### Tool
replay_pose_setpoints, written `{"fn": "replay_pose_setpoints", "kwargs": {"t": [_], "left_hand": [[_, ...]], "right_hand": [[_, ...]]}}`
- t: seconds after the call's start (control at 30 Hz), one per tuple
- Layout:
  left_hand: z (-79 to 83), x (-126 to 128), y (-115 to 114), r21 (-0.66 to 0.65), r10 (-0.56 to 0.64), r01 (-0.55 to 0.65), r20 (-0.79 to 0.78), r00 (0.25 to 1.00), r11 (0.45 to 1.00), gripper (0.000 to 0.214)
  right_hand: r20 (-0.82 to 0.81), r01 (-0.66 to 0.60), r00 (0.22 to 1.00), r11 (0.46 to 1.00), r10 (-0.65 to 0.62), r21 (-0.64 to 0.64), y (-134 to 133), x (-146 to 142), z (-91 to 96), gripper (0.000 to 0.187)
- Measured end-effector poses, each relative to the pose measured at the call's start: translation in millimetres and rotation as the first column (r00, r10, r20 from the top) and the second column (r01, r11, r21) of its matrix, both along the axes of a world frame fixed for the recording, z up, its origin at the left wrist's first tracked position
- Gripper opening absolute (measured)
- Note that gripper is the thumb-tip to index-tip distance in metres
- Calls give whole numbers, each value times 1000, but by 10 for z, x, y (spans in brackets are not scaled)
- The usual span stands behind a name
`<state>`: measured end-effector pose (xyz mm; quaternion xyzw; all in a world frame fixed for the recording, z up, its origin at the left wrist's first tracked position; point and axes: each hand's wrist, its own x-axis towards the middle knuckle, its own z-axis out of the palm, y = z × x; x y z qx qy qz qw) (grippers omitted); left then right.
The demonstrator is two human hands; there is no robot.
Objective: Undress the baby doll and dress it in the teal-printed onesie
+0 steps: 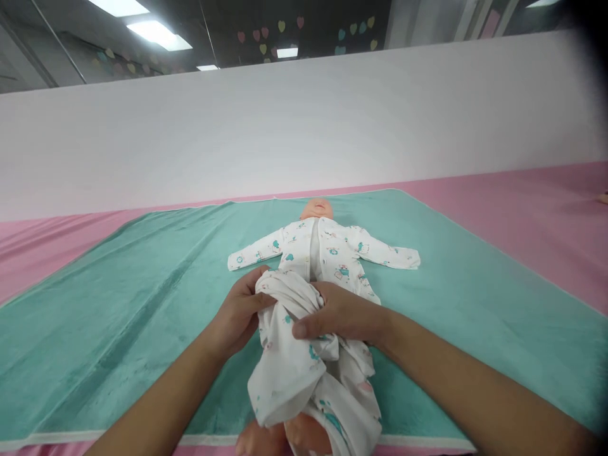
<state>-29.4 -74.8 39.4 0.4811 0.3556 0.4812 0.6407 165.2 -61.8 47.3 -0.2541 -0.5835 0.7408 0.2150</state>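
Observation:
A baby doll (317, 208) lies on its back, head away from me, in a white printed baby top (339, 244) whose sleeves are spread to both sides. White printed baby pants (285, 380) are bunched over the doll's lower body, and its bare feet stick out near the bottom edge. My left hand (242, 310) pinches the gathered cloth of the pants from the left side. From the right, my right hand (339, 313) grips the same bunched cloth, thumb on top. Folds hide some of the fingers and most of the doll's legs.
Under the doll is a teal blanket (142, 316) with a white edge, spread over a pink mat (536, 215). A white low wall (285, 133) stands behind, with dark glass and heart stickers above it. Something skin-coloured shows at the far right edge.

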Motion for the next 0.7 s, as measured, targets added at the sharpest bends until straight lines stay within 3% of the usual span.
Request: {"fn": "replay_pose_setpoints", "kwargs": {"t": [0.1,0.2,0.33,0.43,0.57,0.7], "left_hand": [[37,-8,-40,-48,-110,114,88,990,992,23],[60,-30,-70,-58,-218,224,94,971,973,38],[93,-61,-58,18,-260,264,-129,957,964,44],[149,-59,-55,59,-287,324,-334,898,944,57],[190,-24,-91,48,-236,293,-472,849,955,52],[158,12,-100,50,-146,179,-386,911,983,35]], "right_hand": [[3,-5,1000,998,5,-62,-13,-2,-13,36],[-121,70,989,988,-88,-140,-15,-28,-82,34],[-230,121,957,966,-175,-230,-12,-43,-143,36],[-272,102,947,963,-171,-251,-13,-26,-133,37],[-284,103,944,968,-167,-227,-8,-16,-151,37],[-257,154,945,969,-202,-192,-2,-30,-222,44]]}}
